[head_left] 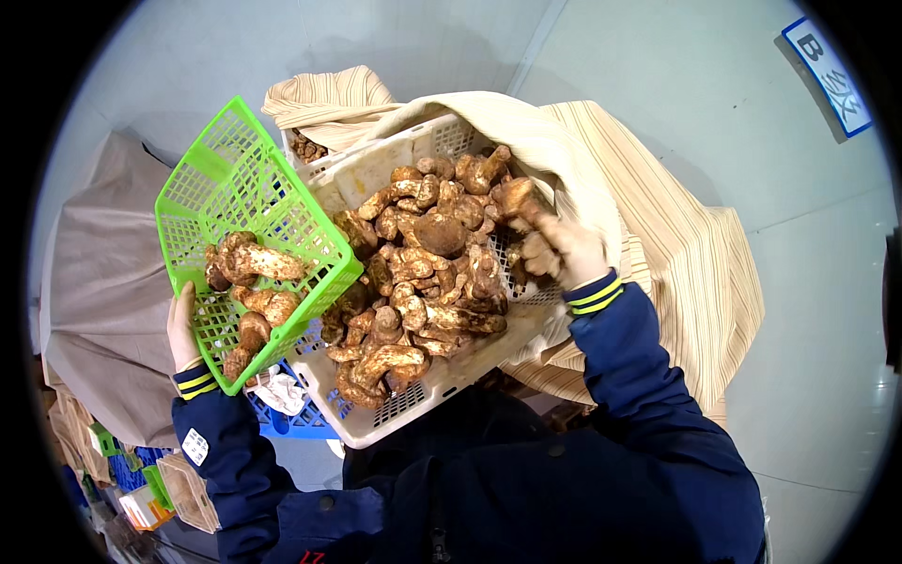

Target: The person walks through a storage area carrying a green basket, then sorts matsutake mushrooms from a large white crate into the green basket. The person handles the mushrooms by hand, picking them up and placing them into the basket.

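My left hand (181,324) grips the side of a bright green plastic basket (209,162), which is tilted over the left edge of a white crate. Several brown mushrooms (268,261) with thick pale stems lie inside the basket. The white perforated crate (362,430) holds a heap of similar soil-stained mushrooms (413,282). At the crate's right end, my right hand (561,246) has its fingers curled, with a brown mushroom (521,199) at them. Motion blurs this hand a little, and its fingertips are partly hidden.
A cream striped cloth (658,235) drapes over the crate's far and right sides. Beneath the crate's left end shows a blue crate (310,423) with crumpled white material (280,393). A grey cover (113,310) hangs at left. Boxes and baskets (188,489) stand lower left.
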A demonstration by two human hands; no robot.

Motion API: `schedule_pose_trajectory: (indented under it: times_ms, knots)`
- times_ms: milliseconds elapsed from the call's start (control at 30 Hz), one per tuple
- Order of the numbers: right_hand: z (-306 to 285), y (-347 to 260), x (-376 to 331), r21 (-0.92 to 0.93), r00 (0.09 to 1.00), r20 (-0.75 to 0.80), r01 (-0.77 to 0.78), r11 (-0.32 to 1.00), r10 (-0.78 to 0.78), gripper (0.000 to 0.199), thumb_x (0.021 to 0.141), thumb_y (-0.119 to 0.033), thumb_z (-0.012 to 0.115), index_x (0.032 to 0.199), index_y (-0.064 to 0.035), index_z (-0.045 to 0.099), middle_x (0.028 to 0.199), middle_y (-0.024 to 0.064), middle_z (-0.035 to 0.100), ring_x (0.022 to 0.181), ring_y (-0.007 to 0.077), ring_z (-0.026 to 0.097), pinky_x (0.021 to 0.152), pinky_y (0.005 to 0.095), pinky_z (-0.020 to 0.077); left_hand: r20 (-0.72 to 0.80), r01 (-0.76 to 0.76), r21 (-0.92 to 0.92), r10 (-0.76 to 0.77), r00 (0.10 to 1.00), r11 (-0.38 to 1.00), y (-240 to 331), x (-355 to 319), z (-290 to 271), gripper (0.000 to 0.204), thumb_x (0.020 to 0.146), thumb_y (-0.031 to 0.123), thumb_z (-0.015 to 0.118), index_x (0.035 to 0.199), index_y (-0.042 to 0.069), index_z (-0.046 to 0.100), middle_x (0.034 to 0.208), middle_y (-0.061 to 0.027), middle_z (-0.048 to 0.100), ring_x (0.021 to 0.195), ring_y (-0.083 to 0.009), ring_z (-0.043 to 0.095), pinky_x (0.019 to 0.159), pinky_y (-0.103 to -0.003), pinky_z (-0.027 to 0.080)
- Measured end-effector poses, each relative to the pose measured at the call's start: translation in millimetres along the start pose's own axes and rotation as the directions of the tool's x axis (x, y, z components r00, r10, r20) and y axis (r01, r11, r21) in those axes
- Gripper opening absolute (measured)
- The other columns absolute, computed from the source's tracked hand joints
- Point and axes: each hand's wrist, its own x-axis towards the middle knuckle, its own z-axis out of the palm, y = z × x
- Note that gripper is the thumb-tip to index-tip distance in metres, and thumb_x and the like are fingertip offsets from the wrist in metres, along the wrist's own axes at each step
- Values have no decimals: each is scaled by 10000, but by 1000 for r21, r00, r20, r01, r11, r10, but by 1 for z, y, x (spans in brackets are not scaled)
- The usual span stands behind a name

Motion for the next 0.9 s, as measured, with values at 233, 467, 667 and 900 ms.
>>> schedule_pose_trajectory:
  times_ms: [233,467,667,900]
  knots:
    - [-23,-8,-15,-792,996,86,87,605,-31,409,841,-303,638,1043,52,617,791,171,675,707,223,655,656,318,514,38,-19,-31,20,999,999,-1,1,-1,247,900,262,558,1013,42,576,888,-62,626,746,-156,616,657,-288,498]
    - [-6,-5,25,-926,891,350,375,36,-289,504,792,-317,671,1177,-11,563,1029,234,625,944,365,605,827,398,478,38,1,-34,1,999,999,-3,6,8,273,900,260,558,1037,25,579,913,-67,625,778,-156,614,675,-291,498]
    - [51,12,87,-863,827,505,477,-167,-247,688,721,-145,666,1350,-67,398,1210,203,552,1058,351,563,890,420,470,11,-9,8,9,1000,1000,7,-4,3,296,886,283,588,1048,35,582,886,-51,615,751,-152,600,655,-281,490]
    - [20,-4,52,-860,919,388,388,-333,67,376,679,-109,668,1045,-32,634,894,188,642,863,352,628,764,428,514,-9,22,-31,-22,1000,999,-1,0,-4,268,891,272,583,1047,54,579,882,-27,587,751,-134,582,654,-271,476]
